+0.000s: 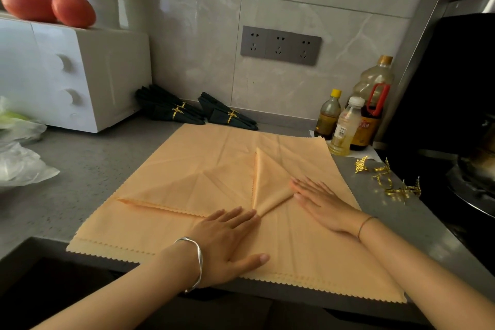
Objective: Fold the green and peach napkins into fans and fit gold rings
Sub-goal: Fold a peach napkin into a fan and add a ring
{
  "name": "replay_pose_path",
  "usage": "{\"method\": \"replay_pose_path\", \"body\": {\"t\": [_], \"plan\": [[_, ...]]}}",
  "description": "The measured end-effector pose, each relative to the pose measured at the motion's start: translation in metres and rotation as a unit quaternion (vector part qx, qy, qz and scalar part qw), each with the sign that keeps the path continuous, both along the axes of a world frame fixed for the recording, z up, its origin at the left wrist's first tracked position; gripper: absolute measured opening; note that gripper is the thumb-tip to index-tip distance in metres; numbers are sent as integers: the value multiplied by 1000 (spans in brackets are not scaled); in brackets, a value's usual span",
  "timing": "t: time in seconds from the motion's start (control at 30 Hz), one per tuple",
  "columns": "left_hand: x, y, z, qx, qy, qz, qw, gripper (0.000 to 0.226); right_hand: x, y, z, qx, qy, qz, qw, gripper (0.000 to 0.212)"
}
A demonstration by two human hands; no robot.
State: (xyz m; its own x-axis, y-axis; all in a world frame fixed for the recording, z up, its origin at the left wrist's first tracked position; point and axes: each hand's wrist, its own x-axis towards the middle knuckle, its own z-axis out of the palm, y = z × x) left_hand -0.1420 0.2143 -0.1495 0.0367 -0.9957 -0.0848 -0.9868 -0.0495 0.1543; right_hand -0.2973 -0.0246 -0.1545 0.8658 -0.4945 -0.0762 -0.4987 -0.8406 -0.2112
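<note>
A stack of peach napkins [187, 166] with zigzag edges lies spread on the grey counter, and the top one has a corner folded over with a raised crease in the middle. My left hand [227, 241] presses flat on the cloth near the front edge. My right hand [321, 201] lies flat on the cloth, its fingertips against the raised fold. Two bundles of dark green folded napkins [171, 110] [227, 114], each with gold rings round them, lie at the back by the wall. Several loose gold leaf rings [388, 179] sit to the right of the cloth.
A white microwave [75, 72] with tomatoes [72, 8] on top stands at the left. Plastic bags [18, 158] lie at the left edge. Three bottles [356, 115] stand at the back right. A black stove with a pan [476, 169] is at the far right.
</note>
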Motion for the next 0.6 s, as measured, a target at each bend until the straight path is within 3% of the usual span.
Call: {"method": "replay_pose_path", "body": {"t": [0.17, 0.3, 0.47, 0.6], "plan": [[15, -1, 13, -39, 139, 44, 989, 56, 6, 47, 5, 46, -121, 13, 991, 45], [40, -7, 8, -51, 56, 59, 995, 48, 14, 90, 10, 13, -150, 90, 984, 41], [45, -9, -3, -37, 44, 36, 998, 49, 33, 107, 5, -87, -175, 151, 969, 45], [48, -12, -6, -39, 44, 34, 998, 49, 47, 105, -1, -181, -227, 156, 944, 20]]}}
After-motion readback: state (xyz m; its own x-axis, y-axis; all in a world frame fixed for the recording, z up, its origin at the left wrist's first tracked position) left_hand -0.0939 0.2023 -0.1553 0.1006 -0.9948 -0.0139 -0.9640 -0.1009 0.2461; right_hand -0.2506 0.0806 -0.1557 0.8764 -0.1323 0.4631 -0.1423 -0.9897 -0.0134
